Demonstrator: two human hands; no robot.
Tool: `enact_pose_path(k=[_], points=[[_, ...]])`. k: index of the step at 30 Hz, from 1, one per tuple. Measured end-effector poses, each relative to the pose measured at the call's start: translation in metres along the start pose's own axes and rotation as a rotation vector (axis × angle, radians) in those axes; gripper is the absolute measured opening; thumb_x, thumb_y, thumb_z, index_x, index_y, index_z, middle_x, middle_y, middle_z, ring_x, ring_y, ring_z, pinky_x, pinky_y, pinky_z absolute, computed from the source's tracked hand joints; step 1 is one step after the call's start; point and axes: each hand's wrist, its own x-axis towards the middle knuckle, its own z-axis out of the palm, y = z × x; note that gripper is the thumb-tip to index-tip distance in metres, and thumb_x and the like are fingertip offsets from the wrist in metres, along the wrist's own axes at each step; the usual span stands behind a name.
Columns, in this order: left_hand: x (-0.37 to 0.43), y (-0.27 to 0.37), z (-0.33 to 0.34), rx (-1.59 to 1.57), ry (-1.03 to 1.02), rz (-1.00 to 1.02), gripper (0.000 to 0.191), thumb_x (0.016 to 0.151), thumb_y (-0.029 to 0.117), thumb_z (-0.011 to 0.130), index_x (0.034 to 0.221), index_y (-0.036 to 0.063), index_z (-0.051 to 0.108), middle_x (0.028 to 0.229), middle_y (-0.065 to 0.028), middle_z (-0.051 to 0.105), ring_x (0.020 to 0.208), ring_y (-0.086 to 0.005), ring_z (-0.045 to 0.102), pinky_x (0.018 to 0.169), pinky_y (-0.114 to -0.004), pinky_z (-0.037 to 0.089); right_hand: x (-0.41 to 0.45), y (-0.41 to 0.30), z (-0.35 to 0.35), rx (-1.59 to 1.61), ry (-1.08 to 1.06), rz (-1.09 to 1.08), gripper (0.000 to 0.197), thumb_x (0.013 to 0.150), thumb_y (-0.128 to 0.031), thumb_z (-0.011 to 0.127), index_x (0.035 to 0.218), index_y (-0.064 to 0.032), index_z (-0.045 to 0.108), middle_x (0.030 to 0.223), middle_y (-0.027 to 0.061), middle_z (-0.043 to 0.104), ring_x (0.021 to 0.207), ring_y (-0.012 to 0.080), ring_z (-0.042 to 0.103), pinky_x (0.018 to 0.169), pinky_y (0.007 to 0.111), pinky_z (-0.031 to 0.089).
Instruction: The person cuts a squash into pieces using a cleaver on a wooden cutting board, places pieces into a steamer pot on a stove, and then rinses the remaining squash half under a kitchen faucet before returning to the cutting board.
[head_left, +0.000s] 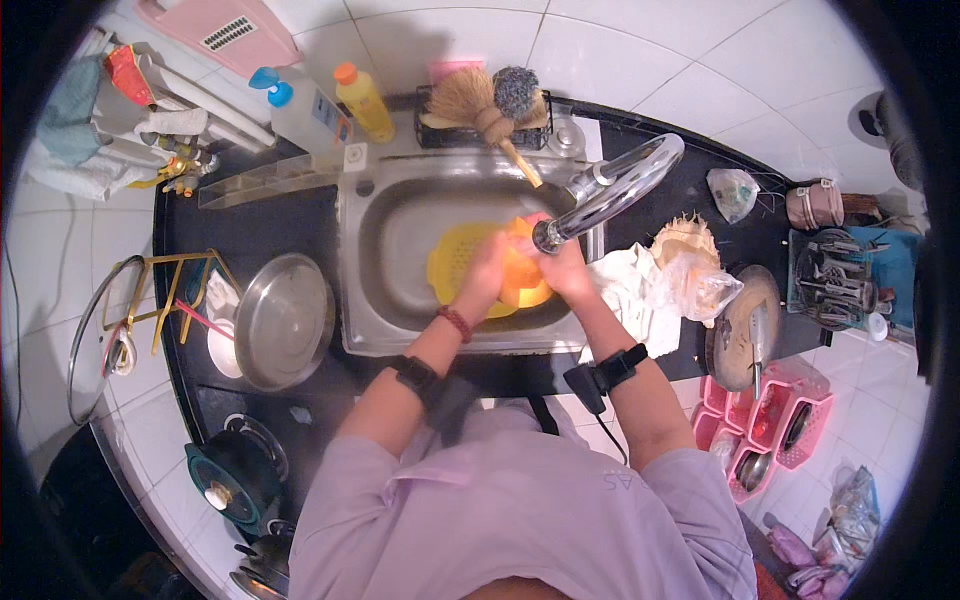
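Observation:
Over the stainless steel sink (390, 259), my left hand (486, 271) and my right hand (564, 271) hold an orange item (522, 270) between them, just below the faucet's spout (546, 235). Its exact kind cannot be told, since motion blur, the fingers and the spout cover parts of it. A yellow perforated plastic basket (451, 262) lies in the basin, under and left of the hands. Something pink shows a little behind the orange item. Whether water is running is not plain.
A whisk brush (469, 97) and steel scourer (516, 91) rest on a rack behind the sink. Left stand bottles and a metal lid (285, 322). To the right lie a white cloth (637, 300), a plastic bag (697, 285) and a round chopping board (731, 330) bearing a knife (757, 337).

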Motion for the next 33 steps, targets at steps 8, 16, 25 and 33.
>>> enact_pose_path(k=[8, 16, 25, 33], points=[[-0.013, 0.006, -0.007, -0.063, -0.085, 0.068, 0.042, 0.107, 0.030, 0.038, 0.134, 0.0009, 0.053, 0.129, -0.0090, 0.056, 0.121, -0.0171, 0.051, 0.106, -0.032, 0.037, -0.008, -0.014, 0.008, -0.213, 0.035, 0.054, 0.035, 0.091, -0.016, 0.070, 0.119, 0.0010, 0.059, 0.108, 0.0059, 0.065, 0.101, 0.0142, 0.058, 0.091, 0.031, 0.047], [-0.005, -0.006, -0.017, 0.007, -0.077, 0.055, 0.042, 0.107, 0.032, 0.040, 0.132, 0.0011, 0.053, 0.127, -0.0063, 0.058, 0.114, -0.0147, 0.054, 0.101, -0.031, 0.042, -0.007, -0.027, 0.018, -0.121, -0.003, 0.043, 0.029, 0.097, -0.012, 0.058, 0.124, -0.0025, 0.059, 0.112, 0.0066, 0.062, 0.104, 0.0137, 0.055, 0.094, 0.031, 0.043], [-0.023, 0.033, 0.000, -0.160, -0.135, -0.033, 0.034, 0.102, 0.027, 0.053, 0.123, 0.0005, 0.055, 0.112, -0.0091, 0.062, 0.107, -0.0162, 0.058, 0.092, -0.032, 0.046, -0.004, -0.036, 0.018, -0.411, 0.113, -0.005, 0.018, 0.095, -0.017, 0.064, 0.103, -0.0013, 0.062, 0.091, 0.0033, 0.063, 0.087, 0.0094, 0.056, 0.080, 0.028, 0.047], [-0.020, 0.078, -0.004, 0.317, -0.074, 0.014, 0.041, 0.096, 0.036, 0.060, 0.119, 0.0022, 0.061, 0.109, -0.0134, 0.067, 0.101, -0.0249, 0.066, 0.087, -0.036, 0.050, -0.022, -0.035, 0.019, 0.232, 0.125, 0.174, 0.015, 0.096, -0.005, 0.055, 0.106, 0.0004, 0.066, 0.100, 0.0001, 0.067, 0.091, 0.0097, 0.059, 0.082, 0.028, 0.047]])
